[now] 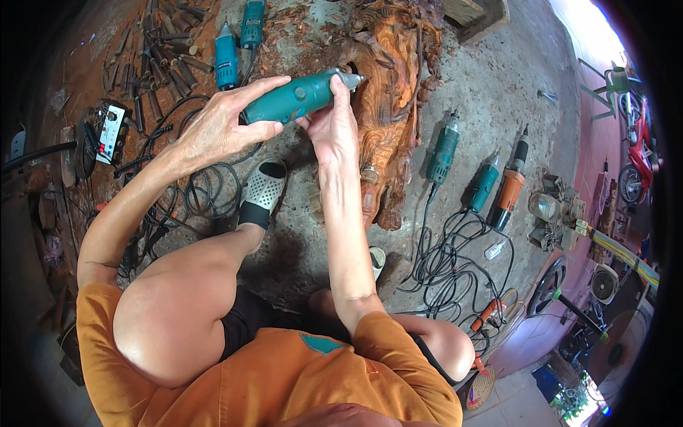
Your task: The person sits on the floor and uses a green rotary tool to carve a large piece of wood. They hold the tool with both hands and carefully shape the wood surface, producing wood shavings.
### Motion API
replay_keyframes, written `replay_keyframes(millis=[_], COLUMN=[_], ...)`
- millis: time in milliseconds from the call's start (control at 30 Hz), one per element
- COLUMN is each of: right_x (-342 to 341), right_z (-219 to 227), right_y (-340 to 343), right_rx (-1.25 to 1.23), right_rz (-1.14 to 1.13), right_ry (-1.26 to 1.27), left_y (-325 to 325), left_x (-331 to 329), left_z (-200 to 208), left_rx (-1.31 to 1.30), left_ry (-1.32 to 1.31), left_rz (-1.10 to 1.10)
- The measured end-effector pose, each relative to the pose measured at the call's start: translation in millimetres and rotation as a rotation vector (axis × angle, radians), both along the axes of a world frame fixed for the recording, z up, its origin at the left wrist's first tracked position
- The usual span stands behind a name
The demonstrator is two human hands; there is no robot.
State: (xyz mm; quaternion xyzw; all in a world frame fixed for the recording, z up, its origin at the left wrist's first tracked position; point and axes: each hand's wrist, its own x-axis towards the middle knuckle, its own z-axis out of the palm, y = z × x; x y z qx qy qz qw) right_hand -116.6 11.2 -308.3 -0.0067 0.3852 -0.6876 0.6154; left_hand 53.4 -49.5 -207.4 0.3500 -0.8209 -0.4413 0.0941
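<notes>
A green die grinder (290,97) is held up in front of me, its metal nose pointing right toward a carved piece of brown wood (390,114). My left hand (219,127) grips its rear end, with the thumb below and the fingers along the top. Near the nose, my right hand (333,129) is closed round the front of the body, its thumb lying on the collar. The nose overlaps the carving's edge in view; whether they touch I cannot tell. The carving lies on the concrete floor, running away from me.
Two green grinders (225,58) lie beyond my left hand, beside a pile of handled tools (171,50). More green grinders (445,149) and an orange one (509,191) lie right, with tangled black cables (455,260). A white control box (110,134) stands far left.
</notes>
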Motion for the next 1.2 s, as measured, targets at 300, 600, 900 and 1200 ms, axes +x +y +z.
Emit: replay_keyframes(millis=[300,600,900,1200], right_x=[-6,-1,2,4], right_z=[-4,-2,1,2], right_y=[-3,0,6,10], right_rx=[-0.037,-0.035,-0.038,-0.049], right_rz=[0.05,-0.014,-0.021,-0.02], right_ry=[-0.023,-0.023,-0.017,-0.033], left_y=[0,1,1,2], left_x=[-3,-3,-2,1], left_z=[0,2,6,7], left_rx=[0.039,0.023,0.027,-0.008], left_ry=[-0.036,-0.03,-0.041,-0.035], left_rz=[0.023,-0.001,-0.028,-0.046])
